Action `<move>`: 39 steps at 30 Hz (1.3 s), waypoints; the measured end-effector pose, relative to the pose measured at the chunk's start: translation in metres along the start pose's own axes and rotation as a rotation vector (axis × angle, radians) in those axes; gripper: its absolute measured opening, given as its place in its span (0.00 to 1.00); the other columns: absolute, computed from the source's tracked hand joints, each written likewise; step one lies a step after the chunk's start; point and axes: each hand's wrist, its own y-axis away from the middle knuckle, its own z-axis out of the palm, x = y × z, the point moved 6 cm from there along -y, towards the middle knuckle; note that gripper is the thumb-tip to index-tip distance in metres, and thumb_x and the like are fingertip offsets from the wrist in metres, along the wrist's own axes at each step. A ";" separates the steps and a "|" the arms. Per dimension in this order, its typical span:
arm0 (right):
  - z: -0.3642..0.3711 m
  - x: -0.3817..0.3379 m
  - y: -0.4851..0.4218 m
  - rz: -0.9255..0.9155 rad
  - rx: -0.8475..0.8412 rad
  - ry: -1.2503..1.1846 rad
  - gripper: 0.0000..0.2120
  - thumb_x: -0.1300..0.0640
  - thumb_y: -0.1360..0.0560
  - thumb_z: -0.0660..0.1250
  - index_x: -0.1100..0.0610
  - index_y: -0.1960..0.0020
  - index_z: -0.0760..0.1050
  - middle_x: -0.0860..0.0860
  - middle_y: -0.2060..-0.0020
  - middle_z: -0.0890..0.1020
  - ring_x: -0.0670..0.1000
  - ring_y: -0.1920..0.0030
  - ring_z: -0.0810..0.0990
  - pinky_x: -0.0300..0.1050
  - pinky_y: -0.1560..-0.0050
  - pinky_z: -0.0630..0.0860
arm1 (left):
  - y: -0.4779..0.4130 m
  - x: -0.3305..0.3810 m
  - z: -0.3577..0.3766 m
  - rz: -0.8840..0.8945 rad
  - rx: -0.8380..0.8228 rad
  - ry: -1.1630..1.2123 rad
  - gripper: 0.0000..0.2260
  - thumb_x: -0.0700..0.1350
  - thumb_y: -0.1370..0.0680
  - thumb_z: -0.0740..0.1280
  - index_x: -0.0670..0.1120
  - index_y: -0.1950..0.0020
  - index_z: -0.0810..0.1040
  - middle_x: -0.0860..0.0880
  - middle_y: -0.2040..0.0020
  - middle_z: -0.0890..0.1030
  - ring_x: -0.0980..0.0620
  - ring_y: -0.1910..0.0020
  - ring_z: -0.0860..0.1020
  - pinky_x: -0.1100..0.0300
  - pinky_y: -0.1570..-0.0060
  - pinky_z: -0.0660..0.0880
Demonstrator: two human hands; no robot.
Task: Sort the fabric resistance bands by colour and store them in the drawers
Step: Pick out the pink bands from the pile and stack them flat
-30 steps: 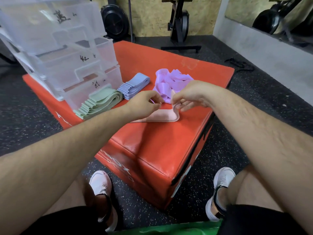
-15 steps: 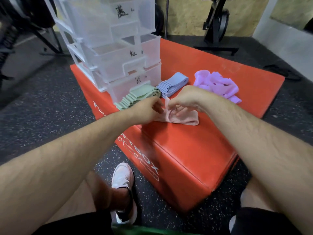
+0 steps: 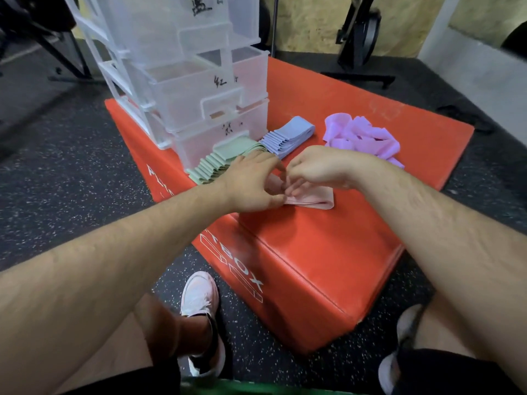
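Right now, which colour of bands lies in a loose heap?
The purple bands, tangled at far right; the green bands, blue bands and pink bands lie folded flat.

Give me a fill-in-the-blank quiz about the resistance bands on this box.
The left hand and right hand both pinch the ____ bands.
The loose pile is ____.
Between that pile and the green stack lies a neat stack coloured ____.
The green stack lies in front of the ____ drawer.
Missing words: pink, purple, blue, bottom.
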 end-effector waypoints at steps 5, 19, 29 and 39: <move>-0.028 0.001 0.023 -0.155 0.119 0.336 0.17 0.57 0.27 0.73 0.56 0.39 0.80 0.45 0.48 0.82 0.46 0.47 0.80 0.41 0.46 0.77 | -0.013 0.000 0.014 0.040 -0.108 -0.010 0.36 0.68 0.35 0.72 0.52 0.32 0.71 0.52 0.37 0.76 0.49 0.36 0.72 0.49 0.35 0.68; -0.028 0.061 0.012 -0.228 0.128 0.641 0.30 0.48 0.32 0.78 0.48 0.33 0.72 0.44 0.42 0.78 0.50 0.43 0.77 0.49 0.41 0.74 | -0.032 -0.005 0.032 0.108 -0.377 0.048 0.28 0.50 0.28 0.74 0.54 0.29 0.70 0.49 0.37 0.75 0.48 0.36 0.70 0.52 0.34 0.67; -0.030 0.081 0.016 0.109 0.300 0.011 0.11 0.51 0.32 0.73 0.46 0.65 0.70 0.48 0.64 0.79 0.52 0.63 0.81 0.44 0.55 0.80 | -0.031 -0.001 0.034 -0.001 -0.290 0.083 0.18 0.66 0.28 0.63 0.59 0.43 0.74 0.53 0.44 0.78 0.50 0.42 0.76 0.51 0.39 0.72; -0.084 0.047 0.055 -0.132 0.321 -0.184 0.16 0.64 0.30 0.71 0.56 0.43 0.77 0.56 0.60 0.81 0.51 0.62 0.82 0.45 0.61 0.81 | -0.054 0.043 0.022 -0.093 -0.326 0.718 0.15 0.45 0.25 0.67 0.54 0.39 0.74 0.55 0.48 0.79 0.54 0.48 0.76 0.58 0.46 0.72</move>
